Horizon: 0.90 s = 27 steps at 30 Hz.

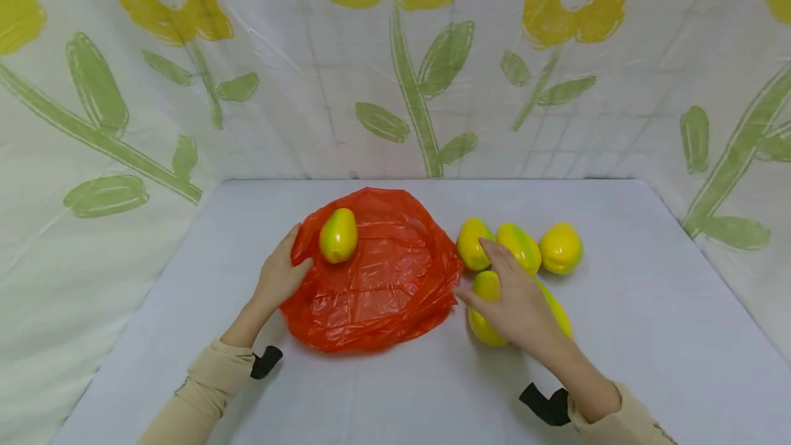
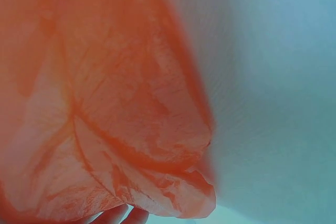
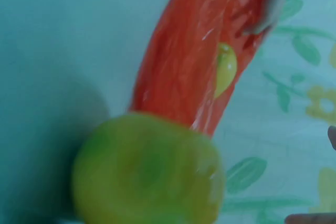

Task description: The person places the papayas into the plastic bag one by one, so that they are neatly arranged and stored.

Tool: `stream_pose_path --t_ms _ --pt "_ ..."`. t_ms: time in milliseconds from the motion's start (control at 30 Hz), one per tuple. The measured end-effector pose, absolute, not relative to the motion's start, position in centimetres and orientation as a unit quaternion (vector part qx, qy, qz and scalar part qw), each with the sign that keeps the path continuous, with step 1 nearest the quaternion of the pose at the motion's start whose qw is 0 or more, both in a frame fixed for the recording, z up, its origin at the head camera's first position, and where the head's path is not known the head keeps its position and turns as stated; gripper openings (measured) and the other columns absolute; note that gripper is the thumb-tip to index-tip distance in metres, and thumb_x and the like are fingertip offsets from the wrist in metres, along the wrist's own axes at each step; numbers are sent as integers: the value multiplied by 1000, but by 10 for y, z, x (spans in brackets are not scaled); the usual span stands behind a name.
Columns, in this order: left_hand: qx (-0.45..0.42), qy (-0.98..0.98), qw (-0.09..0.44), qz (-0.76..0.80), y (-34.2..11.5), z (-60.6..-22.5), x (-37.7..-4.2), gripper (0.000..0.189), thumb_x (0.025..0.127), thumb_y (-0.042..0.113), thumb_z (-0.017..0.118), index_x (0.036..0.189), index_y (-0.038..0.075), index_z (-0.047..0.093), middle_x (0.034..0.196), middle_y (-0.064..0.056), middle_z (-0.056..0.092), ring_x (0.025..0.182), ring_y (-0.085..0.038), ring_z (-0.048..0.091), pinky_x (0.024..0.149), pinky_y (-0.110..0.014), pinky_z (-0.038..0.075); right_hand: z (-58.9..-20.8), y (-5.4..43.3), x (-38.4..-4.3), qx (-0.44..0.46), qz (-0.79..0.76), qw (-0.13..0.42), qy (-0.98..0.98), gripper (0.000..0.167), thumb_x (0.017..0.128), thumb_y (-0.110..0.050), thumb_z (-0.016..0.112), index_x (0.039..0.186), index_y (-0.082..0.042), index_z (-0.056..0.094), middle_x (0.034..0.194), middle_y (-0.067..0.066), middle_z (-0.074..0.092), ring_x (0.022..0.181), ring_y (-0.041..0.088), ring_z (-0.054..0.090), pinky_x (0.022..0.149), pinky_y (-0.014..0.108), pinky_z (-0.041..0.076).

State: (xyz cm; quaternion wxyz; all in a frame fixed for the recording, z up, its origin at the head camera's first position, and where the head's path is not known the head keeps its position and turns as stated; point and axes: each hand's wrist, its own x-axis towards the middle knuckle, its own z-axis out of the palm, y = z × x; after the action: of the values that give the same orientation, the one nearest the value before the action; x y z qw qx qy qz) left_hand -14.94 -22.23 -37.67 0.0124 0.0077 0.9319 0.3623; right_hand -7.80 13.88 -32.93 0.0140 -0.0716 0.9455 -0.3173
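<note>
A red plastic bag (image 1: 383, 273) lies spread on the table, its mouth facing up. One glossy yellow-green fruit (image 1: 338, 235), shaped like a papaya or mango, sits inside at the left. My left hand (image 1: 281, 277) pinches the bag's left rim, thumb over the inner side; in the left wrist view the bag's wall hides most of the fingers (image 2: 113, 216). My right hand (image 1: 509, 297) hovers with fingers spread above the front fruits, close to a near-left fruit (image 1: 485, 321) and a partly covered fruit (image 1: 559, 311). A blurred fruit (image 3: 147, 171) fills the lower right wrist view.
Behind the right hand stand a left fruit (image 1: 474, 242), a middle fruit (image 1: 519, 246) and a right fruit (image 1: 561, 248) in a row. A white cloth covers the table (image 1: 371, 404). A flower-printed curtain (image 1: 278, 88) hangs behind it.
</note>
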Motion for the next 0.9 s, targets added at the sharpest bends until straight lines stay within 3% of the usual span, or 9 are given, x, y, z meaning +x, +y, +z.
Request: stream_pose_path --t_ms 233,733,900 --pt "8 933 15 361 -223 -377 -149 70 95 12 49 154 -3 14 155 -27 24 138 -46 28 109 -60 27 -339 172 -70 -54 -301 0 952 90 87 -54 64 152 -2 29 153 22 31 137 45 30 103 66 30" --pt "8 932 25 361 -222 -377 -150 70 95 12 48 154 -3 13 155 -27 23 138 -46 28 108 -61 28 -358 214 -52 -25 -291 -2 956 92 87 -53 65 153 -3 24 153 29 25 137 50 24 102 70 25" --pt "8 932 25 362 -222 -377 -150 70 95 12 48 154 -3 12 155 -27 22 138 -46 28 108 -61 28 -368 220 -48 -24 -288 8 957 93 87 -50 67 150 4 26 150 34 27 134 53 27 102 69 27"
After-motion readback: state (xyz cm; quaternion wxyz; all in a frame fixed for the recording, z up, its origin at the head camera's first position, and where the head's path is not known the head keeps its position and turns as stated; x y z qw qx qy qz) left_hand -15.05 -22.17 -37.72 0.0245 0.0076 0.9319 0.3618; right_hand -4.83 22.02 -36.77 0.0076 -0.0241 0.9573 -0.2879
